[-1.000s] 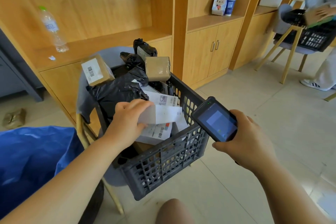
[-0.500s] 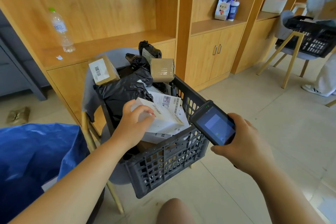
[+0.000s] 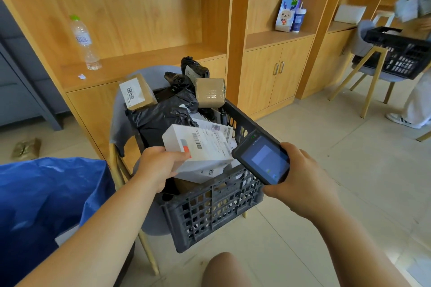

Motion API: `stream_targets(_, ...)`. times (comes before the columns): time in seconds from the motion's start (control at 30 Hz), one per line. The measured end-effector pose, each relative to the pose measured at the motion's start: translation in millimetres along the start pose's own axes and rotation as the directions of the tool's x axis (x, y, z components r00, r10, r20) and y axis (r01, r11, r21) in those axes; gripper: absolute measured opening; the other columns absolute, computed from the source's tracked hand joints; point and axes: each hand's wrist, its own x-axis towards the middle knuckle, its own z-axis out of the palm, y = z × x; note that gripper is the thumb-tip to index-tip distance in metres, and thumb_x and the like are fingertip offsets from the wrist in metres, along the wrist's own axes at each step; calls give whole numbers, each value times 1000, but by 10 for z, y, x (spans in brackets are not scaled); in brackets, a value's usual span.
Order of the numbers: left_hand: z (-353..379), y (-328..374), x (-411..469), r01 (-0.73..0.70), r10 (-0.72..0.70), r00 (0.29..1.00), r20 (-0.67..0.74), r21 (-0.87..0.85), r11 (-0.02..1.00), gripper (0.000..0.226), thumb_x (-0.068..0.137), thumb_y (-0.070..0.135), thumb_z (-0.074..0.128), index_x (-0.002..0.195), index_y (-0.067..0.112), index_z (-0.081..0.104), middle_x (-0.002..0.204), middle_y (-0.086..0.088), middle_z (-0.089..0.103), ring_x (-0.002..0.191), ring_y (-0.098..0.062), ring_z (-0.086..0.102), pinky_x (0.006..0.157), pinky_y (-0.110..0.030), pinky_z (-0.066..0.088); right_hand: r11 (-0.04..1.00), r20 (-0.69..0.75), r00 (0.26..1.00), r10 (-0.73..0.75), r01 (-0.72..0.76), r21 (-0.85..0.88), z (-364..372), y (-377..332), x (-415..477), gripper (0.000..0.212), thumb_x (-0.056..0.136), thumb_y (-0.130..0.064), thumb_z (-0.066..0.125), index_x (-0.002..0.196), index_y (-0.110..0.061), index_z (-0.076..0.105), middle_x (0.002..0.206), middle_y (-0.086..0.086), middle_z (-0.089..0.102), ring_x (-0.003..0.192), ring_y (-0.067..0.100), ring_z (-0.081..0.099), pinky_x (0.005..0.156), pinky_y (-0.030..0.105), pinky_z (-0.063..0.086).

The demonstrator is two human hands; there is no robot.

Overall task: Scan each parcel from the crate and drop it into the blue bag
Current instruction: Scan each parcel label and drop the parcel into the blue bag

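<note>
White box parcel (image 3: 198, 147) now raised off the crate (image 3: 210, 212) pile in left hand (image 3: 161, 165) grip, barcode up beside handheld scanner (image 3: 263, 161) held in right hand (image 3: 303, 184) grip; scan likely next

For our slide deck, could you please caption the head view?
Left hand holds a white labelled parcel over the crate; right hand holds the scanner beside it.

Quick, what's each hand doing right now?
Left hand: holding the white parcel.
Right hand: holding the scanner.
</note>
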Motion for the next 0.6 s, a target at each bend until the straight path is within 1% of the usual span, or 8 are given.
stream_targets(0.07, -110, -5, -101, -141, 141, 990, -13, 26, 990, 40, 72, 3, 81, 108, 13, 64, 108, -4, 70, 102, -24, 65, 88, -44, 54, 1000, -3, 1000, -28, 28, -7, -16, -65, -19, 87, 53, -49, 73, 128, -33, 32, 97, -10, 46, 82, 16, 49, 74, 42, 50)
stream_targets(0.1, -188, -5, -160, -203, 204, 979, -26, 25, 979, 52, 69, 2, 82, 115, 14, 60, 110, -2, 70, 101, -21, 66, 87, -41, 55, 999, -8, 999, -44, 44, -10, -22, -108, -25, 86, 53, -49, 73, 127, -33, 32, 97, -10, 46, 82, 16, 49, 74, 42, 50)
stream_targets(0.2, -483, -33, -339, -369, 372, 926, -69, 48, 928, 67, 63, 3, 86, 118, 24, 53, 108, 11, 67, 94, -3, 68, 71, -17, 55, 995, -5, 995, -102, 102, -16, -34, -263, -47, 87, 53, -48, 75, 127, -34, 32, 98, -10, 45, 84, 16, 49, 74, 42, 51)
stream_targets(0.27, -689, -66, -466, -439, 445, 889, -110, 73, 895, 70, 62, 5, 87, 118, 29, 53, 105, 19, 66, 92, 8, 65, 65, -8, 51, 988, 19, 989, -149, 150, -34, -27, -386, -62, 90, 54, -48, 76, 129, -33, 30, 99, -10, 43, 85, 16, 48, 75, 41, 50)
stream_targets(0.37, -970, -138, -644, -475, 486, 854, -186, 102, 874, 71, 63, 9, 86, 123, 29, 53, 106, 21, 66, 97, 6, 64, 71, -14, 53, 967, 59, 971, -234, 238, -92, 5, -593, -94, 90, 56, -48, 76, 131, -32, 30, 102, -8, 45, 86, 15, 44, 77, 36, 44)
stream_targets(0.43, -1145, -191, -752, -481, 493, 838, -233, 108, 870, 72, 65, 10, 85, 127, 27, 53, 109, 20, 66, 99, 2, 65, 74, -17, 53, 949, 99, 953, -287, 297, -103, 36, -742, -133, 87, 56, -47, 77, 129, -32, 32, 101, -8, 45, 87, 15, 45, 78, 37, 44)
stream_targets(0.5, -1310, -242, -843, -493, 508, 817, -273, 124, 861, 72, 66, 10, 85, 128, 26, 52, 109, 20, 66, 100, 3, 64, 73, -15, 53, 930, 156, 931, -329, 349, -118, 66, -889, -172, 84, 55, -47, 77, 126, -32, 34, 100, -7, 47, 88, 18, 49, 80, 40, 47)
stream_targets(0.6, -1541, -331, -955, -498, 521, 786, -333, 158, 853, 71, 65, 12, 85, 127, 26, 52, 110, 21, 65, 101, 4, 63, 72, -12, 52, 881, 226, 891, -394, 436, -182, 119, -1095, -218, 87, 55, -50, 75, 128, -34, 31, 105, -6, 51, 93, 21, 52, 81, 40, 45)
